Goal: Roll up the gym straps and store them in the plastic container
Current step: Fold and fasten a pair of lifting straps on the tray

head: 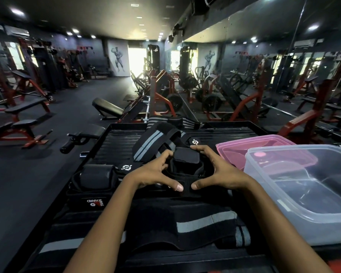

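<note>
gym straps (185, 164) on black ribbed platform (114, 142), both hands round one, dim gym w/ mirrors

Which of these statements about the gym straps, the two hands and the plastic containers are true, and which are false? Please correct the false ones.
1. Both hands grip the same black strap. True: the left hand and the right hand hold the black strap between them.
2. The clear container already holds rolled straps. False: no strap lies in the clear container.
3. The pink container stands behind the clear one. True.
4. The containers stand on the person's left. False: they stand on the right.
5. A strap with grey stripes lies unrolled near the person. True.
</note>
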Motion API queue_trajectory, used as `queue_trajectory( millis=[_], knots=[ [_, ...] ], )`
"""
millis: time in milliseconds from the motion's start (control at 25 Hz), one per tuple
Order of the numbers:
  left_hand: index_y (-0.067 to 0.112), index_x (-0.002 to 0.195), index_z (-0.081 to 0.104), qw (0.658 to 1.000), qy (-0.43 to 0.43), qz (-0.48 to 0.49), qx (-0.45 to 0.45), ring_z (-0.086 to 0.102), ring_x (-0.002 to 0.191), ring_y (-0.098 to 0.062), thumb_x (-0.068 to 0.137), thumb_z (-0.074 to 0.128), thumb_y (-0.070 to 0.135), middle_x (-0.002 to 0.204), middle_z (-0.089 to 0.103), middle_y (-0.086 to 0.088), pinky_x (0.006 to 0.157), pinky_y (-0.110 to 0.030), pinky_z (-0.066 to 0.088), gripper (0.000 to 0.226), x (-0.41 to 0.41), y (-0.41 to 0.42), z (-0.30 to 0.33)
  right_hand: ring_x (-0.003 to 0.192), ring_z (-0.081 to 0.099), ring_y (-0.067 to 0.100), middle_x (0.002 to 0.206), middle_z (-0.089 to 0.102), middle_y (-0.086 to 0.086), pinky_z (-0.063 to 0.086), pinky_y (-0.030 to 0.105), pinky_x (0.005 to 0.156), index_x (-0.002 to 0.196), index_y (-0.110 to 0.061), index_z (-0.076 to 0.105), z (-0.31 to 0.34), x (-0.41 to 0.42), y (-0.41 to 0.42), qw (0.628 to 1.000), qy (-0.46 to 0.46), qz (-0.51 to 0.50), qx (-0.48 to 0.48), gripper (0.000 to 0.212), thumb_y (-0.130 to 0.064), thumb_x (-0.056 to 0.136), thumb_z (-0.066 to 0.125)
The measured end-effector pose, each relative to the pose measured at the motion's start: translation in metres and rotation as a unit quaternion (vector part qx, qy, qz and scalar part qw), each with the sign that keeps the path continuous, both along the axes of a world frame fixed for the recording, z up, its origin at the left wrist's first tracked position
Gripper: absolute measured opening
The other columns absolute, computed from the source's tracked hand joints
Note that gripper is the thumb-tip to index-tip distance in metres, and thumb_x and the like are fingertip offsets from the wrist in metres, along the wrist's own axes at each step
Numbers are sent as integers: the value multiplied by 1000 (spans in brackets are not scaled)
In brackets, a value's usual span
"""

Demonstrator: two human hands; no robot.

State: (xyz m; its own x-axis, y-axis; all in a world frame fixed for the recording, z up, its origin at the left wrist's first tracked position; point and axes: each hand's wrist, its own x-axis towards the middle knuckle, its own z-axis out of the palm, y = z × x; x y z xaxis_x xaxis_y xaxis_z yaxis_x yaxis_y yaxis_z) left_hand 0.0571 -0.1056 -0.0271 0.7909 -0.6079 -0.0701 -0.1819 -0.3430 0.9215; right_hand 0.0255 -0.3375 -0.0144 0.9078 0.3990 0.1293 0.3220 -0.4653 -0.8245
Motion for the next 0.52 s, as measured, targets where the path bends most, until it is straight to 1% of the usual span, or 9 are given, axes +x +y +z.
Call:
queue_trajectory(
  millis=[40, 80, 160, 240, 320, 360, 440, 520],
  knots=[
    [38, 122, 41, 1000, -5, 5, -10, 30, 142, -22, 50, 93, 30, 146, 39, 11, 116, -47, 30, 89, 1, 3, -1, 125, 48, 2, 137, 46, -13, 40, 32, 110, 137, -39, 37, 0, -1, 0, 1000, 3, 6, -3, 99, -21, 56, 92],
    [36, 121, 42, 1000, -8, 8, -17, 33, 141, -24, 49, 94, 30, 144, 43, 9, 114, -48, 33, 89, 3, 6, -2, 124, 50, 1, 137, 46, -14, 41, 31, 109, 137, -41, 37, 1, -2, -1, 1000, 4, 9, -2, 99, -18, 58, 92],
    [33, 127, 43, 1000, -8, 5, -17, 37, 139, -20, 52, 93, 27, 141, 47, 8, 114, -46, 34, 90, 5, 8, -4, 121, 54, 3, 135, 48, -16, 44, 35, 107, 134, -43, 41, 2, -4, -1, 1000, -3, 7, 2, 95, -18, 57, 92],
    [27, 133, 45, 1000, -13, -2, -25, 46, 132, -12, 57, 91, 20, 136, 53, 8, 109, -39, 40, 89, 3, 6, -3, 119, 55, 4, 133, 50, -17, 46, 37, 105, 131, -43, 45, 2, -4, -1, 1000, -17, -3, 8, 90, -19, 57, 92],
    [24, 131, 49, 999, -27, 10, -37, 54, 123, -6, 61, 89, 10, 131, 58, 7, 100, -31, 46, 81, 1, 4, -1, 118, 55, 2, 130, 53, -17, 45, 35, 106, 129, -40, 50, 1, -3, -1, 999, -27, -10, 18, 85, -15, 58, 91],
    [24, 130, 50, 999, -34, 17, -36, 56, 120, -5, 63, 88, 9, 129, 59, 7, 99, -29, 46, 78, 2, 4, -2, 118, 56, 2, 128, 54, -18, 45, 36, 106, 128, -38, 52, 1, -3, -1, 999, -30, -12, 25, 83, -14, 59, 91],
    [22, 130, 51, 999, -23, 21, -43, 57, 119, -4, 69, 85, 13, 128, 60, 7, 102, -28, 46, 70, 0, 4, 1, 117, 57, 4, 125, 56, -19, 46, 37, 104, 126, -35, 54, 2, -3, -1, 999, -31, -11, 36, 80, -10, 59, 90],
    [20, 130, 53, 996, 37, 25, -72, 58, 119, -8, 80, 76, 25, 128, 62, 2, 100, -30, 48, 55, -2, 5, 5, 117, 57, 5, 124, 57, -19, 47, 36, 104, 124, -34, 55, 1, -3, -1, 999, -34, -8, 33, 78, -8, 59, 89]
  ],
)
